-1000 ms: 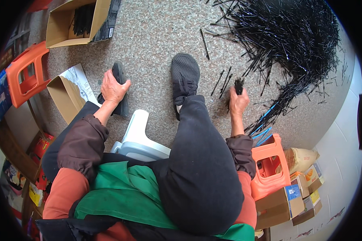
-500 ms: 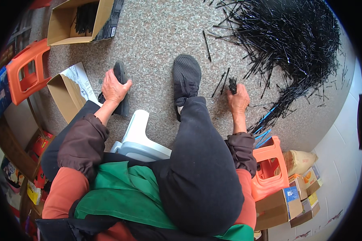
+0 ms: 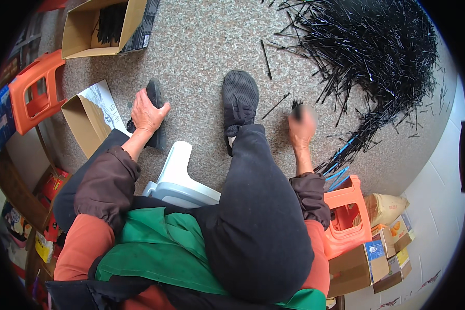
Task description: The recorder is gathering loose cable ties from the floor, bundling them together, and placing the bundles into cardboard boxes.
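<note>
Left hand thumb-out; right hand curled, blurred.

The black sticks look like glossy plastic. The green garment is matt cloth (softly creased).

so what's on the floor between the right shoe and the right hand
One thin black stick lies slantwise on the floor between the right shoe and the right hand, seen in the head view.

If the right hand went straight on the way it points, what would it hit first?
Probably the loose black stick just ahead and left of the right hand, though it might only graze it; missing that, the left fringe of the black stick heap. Depth is hard to judge.
</note>
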The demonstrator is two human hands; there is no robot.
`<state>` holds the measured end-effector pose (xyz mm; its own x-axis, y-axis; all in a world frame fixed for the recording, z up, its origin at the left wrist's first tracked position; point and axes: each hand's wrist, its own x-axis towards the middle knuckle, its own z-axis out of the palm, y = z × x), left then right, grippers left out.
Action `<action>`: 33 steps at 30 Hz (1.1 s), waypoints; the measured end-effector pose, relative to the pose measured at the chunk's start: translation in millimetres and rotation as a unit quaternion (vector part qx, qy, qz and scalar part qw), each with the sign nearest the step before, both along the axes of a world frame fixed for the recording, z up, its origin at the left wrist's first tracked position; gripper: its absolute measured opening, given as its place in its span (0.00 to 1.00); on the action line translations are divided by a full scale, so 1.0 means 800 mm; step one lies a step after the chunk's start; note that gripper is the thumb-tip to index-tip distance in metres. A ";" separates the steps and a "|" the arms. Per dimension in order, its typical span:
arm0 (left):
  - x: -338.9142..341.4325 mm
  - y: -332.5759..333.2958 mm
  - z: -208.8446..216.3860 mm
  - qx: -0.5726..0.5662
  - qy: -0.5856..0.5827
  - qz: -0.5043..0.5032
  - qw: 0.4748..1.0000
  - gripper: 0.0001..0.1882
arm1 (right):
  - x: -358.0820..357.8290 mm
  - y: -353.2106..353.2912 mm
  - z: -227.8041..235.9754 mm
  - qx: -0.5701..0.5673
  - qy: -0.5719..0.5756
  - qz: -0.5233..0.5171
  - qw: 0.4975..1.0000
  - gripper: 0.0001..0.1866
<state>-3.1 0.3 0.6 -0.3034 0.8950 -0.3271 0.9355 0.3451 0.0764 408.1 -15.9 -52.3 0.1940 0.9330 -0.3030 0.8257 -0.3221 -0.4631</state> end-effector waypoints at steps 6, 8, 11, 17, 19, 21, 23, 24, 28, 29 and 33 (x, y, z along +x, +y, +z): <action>-0.003 0.000 0.004 -0.021 -0.001 0.014 1.000 0.38 | -0.054 0.034 0.002 -0.013 0.038 -0.095 0.995 0.16; 0.000 0.002 0.006 -0.026 -0.006 0.023 0.999 0.39 | -0.060 0.040 0.001 -0.048 -0.017 -0.069 0.996 0.16; 0.021 0.016 0.018 0.148 -0.033 -0.104 0.983 0.43 | -0.058 0.048 0.007 -0.083 -0.024 -0.079 0.993 0.12; 0.142 0.099 0.067 0.075 -0.449 -0.106 0.884 0.43 | -0.077 0.096 0.049 -0.133 0.401 -0.173 0.890 0.09; 0.182 0.112 0.056 -0.034 -0.581 0.065 0.811 0.43 | -0.108 0.129 0.087 -0.153 0.584 -0.202 0.771 0.08; 0.204 0.124 0.052 -0.145 -0.717 0.247 0.635 0.37 | -0.128 0.143 0.088 -0.174 0.714 -0.238 0.635 0.09; 0.207 0.130 0.048 -0.220 -0.774 0.249 0.539 0.34 | -0.139 0.157 0.086 -0.207 0.719 -0.217 0.627 0.08; 0.207 0.132 0.047 -0.294 -0.816 0.248 0.432 0.31 | -0.140 0.162 0.085 -0.231 0.719 -0.187 0.628 0.06; 0.183 0.124 0.042 -0.364 -0.764 0.229 0.482 0.15 | -0.155 0.157 0.097 -0.184 0.537 -0.052 0.822 0.09; 0.178 0.122 0.044 -0.373 -0.754 0.200 0.502 0.11 | -0.155 0.155 0.096 -0.200 0.524 -0.029 0.827 0.09; 0.158 0.119 0.053 -0.432 -0.736 0.229 0.468 0.11 | -0.112 0.155 0.085 -0.226 0.521 -0.004 0.823 0.20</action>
<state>123.3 95.7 43.3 0.7242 0.1874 -0.6636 -0.0984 0.9806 0.1695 318.8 108.0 15.5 -0.3854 0.6791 -0.6247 0.0523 -0.6598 -0.7496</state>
